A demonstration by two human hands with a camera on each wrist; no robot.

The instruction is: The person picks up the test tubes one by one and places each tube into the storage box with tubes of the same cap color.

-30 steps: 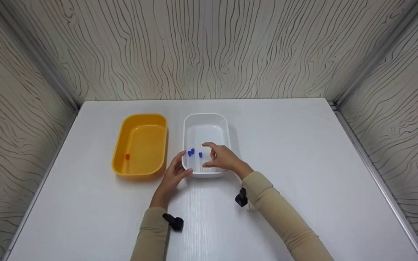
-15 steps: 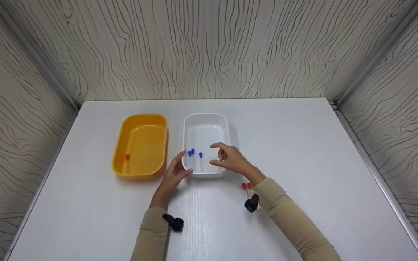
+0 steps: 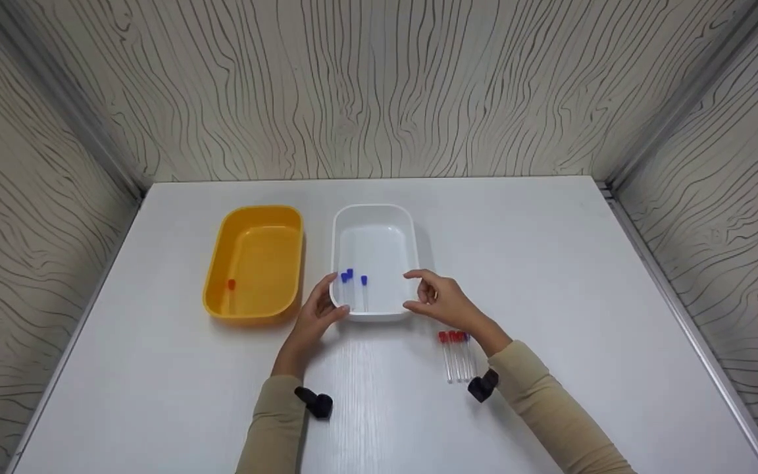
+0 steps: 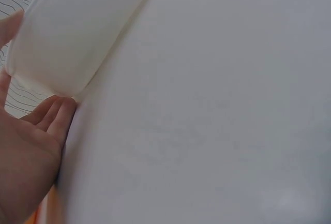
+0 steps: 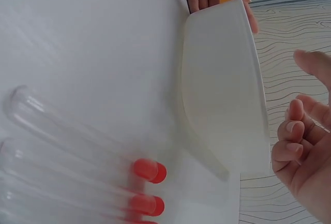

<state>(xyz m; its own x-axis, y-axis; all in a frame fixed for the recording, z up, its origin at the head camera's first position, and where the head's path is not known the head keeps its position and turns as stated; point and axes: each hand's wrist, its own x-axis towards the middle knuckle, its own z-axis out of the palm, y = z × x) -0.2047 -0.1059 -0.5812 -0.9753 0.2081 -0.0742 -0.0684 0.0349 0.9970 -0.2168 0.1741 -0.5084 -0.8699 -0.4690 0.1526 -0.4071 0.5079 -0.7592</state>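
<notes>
Taking the white tray [image 3: 385, 245] as the clock's centre in the head view, the orange tray [image 3: 267, 257] lies at nine o'clock, with one red-capped tube [image 3: 231, 299] at its own seven o'clock. The left hand [image 3: 315, 316] holds the white tray's corner at seven to eight o'clock, thumb and fingers around it; should it tug or lift, the tray could tip or slide and roll the three blue-capped tubes [image 3: 364, 281] lying inside near that corner. The right hand [image 3: 448, 303], at four o'clock, holds nothing: thumb and forefinger are parted by the right rim, and I cannot tell whether they touch it. A careless inward sweep might knock that wall. At five o'clock the loose tubes [image 3: 456, 359] lie side by side on the table [image 3: 537, 263], three red caps and a partly hidden blue one; the wrist camera [image 3: 483, 386] sits so near that a low pass could scatter them, and the blue could be mistaken for another red. Against half a second ago, the left hand and both trays' tubes are unchanged, while the right hand has moved from over the white tray's interior out towards three to four o'clock, exposing more loose tubes.
</notes>
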